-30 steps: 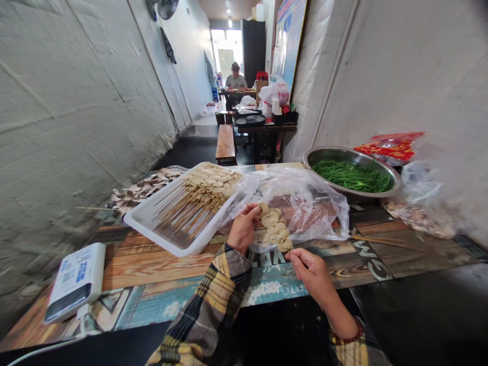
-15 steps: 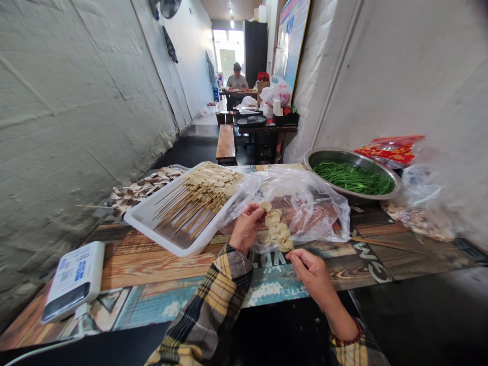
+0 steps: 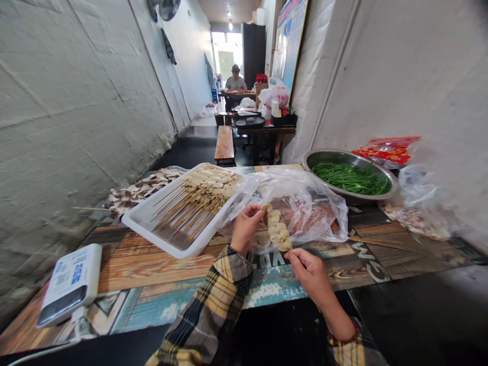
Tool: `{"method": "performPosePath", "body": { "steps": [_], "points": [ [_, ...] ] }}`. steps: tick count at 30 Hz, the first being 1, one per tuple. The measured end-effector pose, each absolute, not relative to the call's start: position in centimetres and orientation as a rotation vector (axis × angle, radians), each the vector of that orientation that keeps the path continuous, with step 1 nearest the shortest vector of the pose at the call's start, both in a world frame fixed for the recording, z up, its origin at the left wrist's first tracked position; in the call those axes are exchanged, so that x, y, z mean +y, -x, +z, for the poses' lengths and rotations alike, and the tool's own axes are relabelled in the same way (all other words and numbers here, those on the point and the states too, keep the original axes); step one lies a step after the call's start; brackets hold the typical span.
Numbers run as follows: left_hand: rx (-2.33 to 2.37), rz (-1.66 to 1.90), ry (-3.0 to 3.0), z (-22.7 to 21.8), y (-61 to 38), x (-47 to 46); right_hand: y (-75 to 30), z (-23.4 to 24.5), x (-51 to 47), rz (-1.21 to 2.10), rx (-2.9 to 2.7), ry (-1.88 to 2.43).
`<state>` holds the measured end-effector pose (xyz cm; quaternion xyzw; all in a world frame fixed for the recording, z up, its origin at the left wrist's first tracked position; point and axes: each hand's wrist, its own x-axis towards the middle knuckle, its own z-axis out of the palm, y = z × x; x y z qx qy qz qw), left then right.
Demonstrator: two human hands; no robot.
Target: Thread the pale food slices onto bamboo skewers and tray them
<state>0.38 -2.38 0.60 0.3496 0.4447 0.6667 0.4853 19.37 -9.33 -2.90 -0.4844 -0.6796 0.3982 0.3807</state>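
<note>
My left hand (image 3: pixel 245 227) pinches a thin, round, pale slice (image 3: pixel 267 208) at the far end of a skewer threaded with overlapping slices (image 3: pixel 278 231). Down at the near end, my right hand (image 3: pixel 309 269) grips the stick between thumb and fingers; most of the stick is hidden by the slices. Below and behind the skewer lies a clear plastic bag (image 3: pixel 324 208), with more pale slices (image 3: pixel 262 238) by its near left edge. Left of my hands, a white tray (image 3: pixel 152 240) holds many filled skewers (image 3: pixel 213 179), sticks pointing toward me.
A steel bowl (image 3: pixel 306 161) of long green stalks (image 3: pixel 348 178) stands at the back right, beside bagged goods (image 3: pixel 417 218). Bare sticks (image 3: pixel 375 241) lie in front of it. Brown-and-white slices (image 3: pixel 143 185) sit beyond the tray. A white device (image 3: pixel 72 284) with a cable is at left. A person (image 3: pixel 236 81) sits far back.
The round slice in my left fingers has turned from facing me to nearly edge-on at the skewer's tip. My right hand keeps its grip, and the view has shifted slightly.
</note>
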Motion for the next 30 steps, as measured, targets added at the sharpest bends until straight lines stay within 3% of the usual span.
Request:
{"method": "performPosePath", "body": {
  "steps": [30],
  "points": [
    [0.956,1.463,-0.661,0.15,0.03,-2.66,-19.73,-3.72,-9.36,1.085,-1.716,1.187]
  ]
}}
